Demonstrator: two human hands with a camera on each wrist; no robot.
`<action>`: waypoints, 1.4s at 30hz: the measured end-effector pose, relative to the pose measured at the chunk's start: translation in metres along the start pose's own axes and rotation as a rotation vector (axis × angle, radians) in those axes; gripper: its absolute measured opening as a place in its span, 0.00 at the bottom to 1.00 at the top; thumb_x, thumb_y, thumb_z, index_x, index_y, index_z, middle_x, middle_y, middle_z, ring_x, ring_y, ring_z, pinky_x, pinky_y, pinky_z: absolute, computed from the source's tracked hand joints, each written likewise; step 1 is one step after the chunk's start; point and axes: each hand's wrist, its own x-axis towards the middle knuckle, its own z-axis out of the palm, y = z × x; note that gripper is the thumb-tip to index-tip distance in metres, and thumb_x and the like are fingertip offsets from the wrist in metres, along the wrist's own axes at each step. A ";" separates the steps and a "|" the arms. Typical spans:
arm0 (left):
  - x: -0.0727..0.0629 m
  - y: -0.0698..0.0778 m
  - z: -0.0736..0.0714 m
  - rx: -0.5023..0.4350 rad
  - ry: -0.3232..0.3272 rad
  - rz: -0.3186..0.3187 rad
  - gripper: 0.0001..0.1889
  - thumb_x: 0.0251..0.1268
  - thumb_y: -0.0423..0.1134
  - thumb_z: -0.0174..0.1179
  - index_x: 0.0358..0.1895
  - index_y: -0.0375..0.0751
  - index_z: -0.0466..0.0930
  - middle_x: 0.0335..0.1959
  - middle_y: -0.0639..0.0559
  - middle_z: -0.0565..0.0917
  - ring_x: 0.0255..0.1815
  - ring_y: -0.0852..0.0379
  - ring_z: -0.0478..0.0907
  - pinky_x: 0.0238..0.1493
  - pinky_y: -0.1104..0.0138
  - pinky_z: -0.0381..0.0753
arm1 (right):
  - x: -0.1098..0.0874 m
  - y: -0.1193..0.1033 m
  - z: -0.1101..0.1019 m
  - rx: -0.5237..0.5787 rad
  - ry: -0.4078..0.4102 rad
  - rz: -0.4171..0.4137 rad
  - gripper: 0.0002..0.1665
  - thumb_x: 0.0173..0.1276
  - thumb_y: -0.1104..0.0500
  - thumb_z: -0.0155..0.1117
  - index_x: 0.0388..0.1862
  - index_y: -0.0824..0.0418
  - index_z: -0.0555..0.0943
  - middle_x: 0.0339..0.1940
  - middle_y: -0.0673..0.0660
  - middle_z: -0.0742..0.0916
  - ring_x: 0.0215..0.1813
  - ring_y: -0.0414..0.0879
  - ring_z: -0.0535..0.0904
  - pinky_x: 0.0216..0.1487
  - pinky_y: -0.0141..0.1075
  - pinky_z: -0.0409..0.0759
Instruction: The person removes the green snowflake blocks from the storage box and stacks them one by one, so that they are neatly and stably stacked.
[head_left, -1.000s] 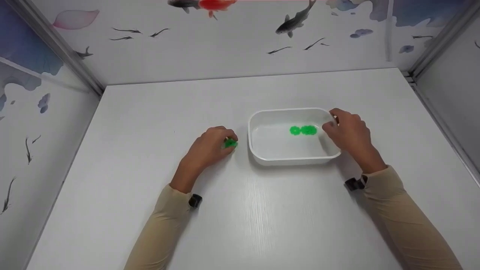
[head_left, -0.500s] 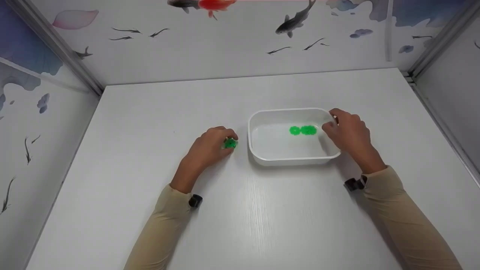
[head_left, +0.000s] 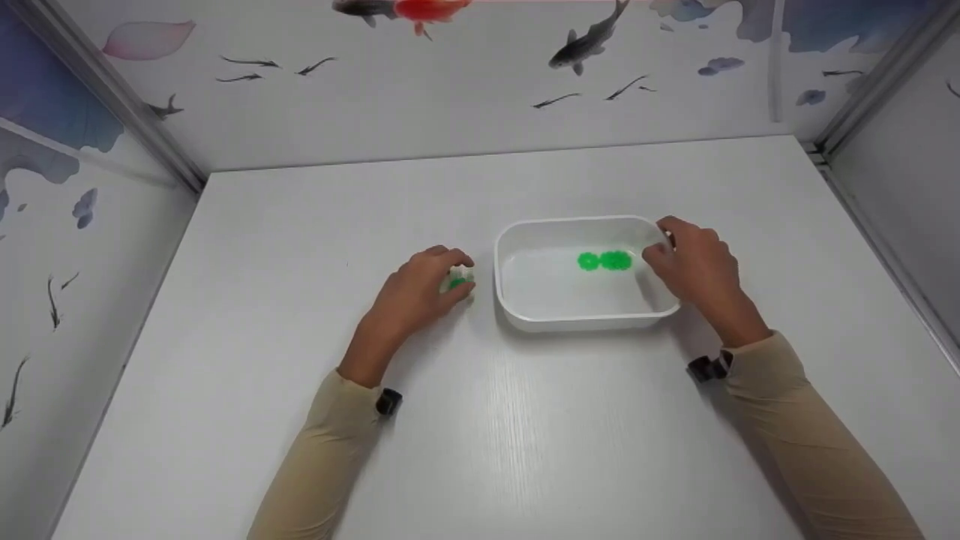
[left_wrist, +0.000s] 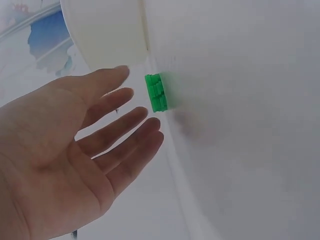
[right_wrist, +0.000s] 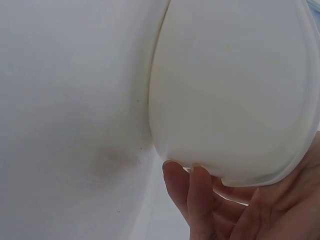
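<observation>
A small green piece with a scalloped, layered edge (left_wrist: 156,93) stands on the white table, just left of a white plastic tub (head_left: 577,324). My left hand (head_left: 412,292) is around it with thumb and fingers parted; in the left wrist view the fingers are extended and a gap separates them from the piece. On the tub's right end, my right hand (head_left: 697,262) grips the rim, thumb inside and fingers outside. Green flower-shaped pieces (head_left: 616,260) lie side by side on the tub's floor.
The white table (head_left: 510,435) reaches back to a panel painted with fish (head_left: 589,45). Side panels rise at left and right, joined by metal posts (head_left: 127,97). Each wrist wears a small black device (head_left: 388,402).
My left thumb and fingers have spread apart and let go of the green piece, which stays beside the tub. The right hand and the tub have not moved.
</observation>
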 end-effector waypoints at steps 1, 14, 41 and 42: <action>0.000 0.000 -0.002 0.000 0.020 0.002 0.19 0.77 0.45 0.69 0.66 0.48 0.85 0.63 0.47 0.87 0.63 0.49 0.86 0.64 0.53 0.87 | 0.000 0.000 0.000 0.002 0.000 0.001 0.30 0.77 0.52 0.58 0.72 0.63 0.78 0.56 0.70 0.89 0.40 0.60 0.87 0.31 0.46 0.83; 0.004 0.016 -0.022 0.041 0.256 0.061 0.16 0.81 0.44 0.63 0.66 0.50 0.84 0.67 0.50 0.85 0.70 0.49 0.82 0.65 0.55 0.87 | -0.002 0.001 0.001 0.015 0.015 0.001 0.30 0.77 0.52 0.57 0.73 0.63 0.78 0.57 0.70 0.89 0.44 0.62 0.87 0.35 0.50 0.84; 0.044 0.085 0.023 0.017 0.178 0.268 0.14 0.80 0.41 0.64 0.63 0.49 0.86 0.61 0.50 0.89 0.66 0.51 0.83 0.68 0.61 0.84 | 0.001 0.002 0.001 -0.001 0.007 0.013 0.30 0.75 0.51 0.56 0.71 0.61 0.79 0.54 0.68 0.89 0.40 0.59 0.86 0.31 0.44 0.78; 0.046 0.088 0.026 0.019 0.166 0.271 0.14 0.80 0.41 0.64 0.63 0.49 0.86 0.61 0.51 0.89 0.66 0.51 0.83 0.68 0.61 0.84 | 0.001 0.002 0.001 -0.002 0.006 0.013 0.30 0.75 0.50 0.56 0.71 0.61 0.79 0.54 0.68 0.89 0.40 0.59 0.86 0.31 0.43 0.77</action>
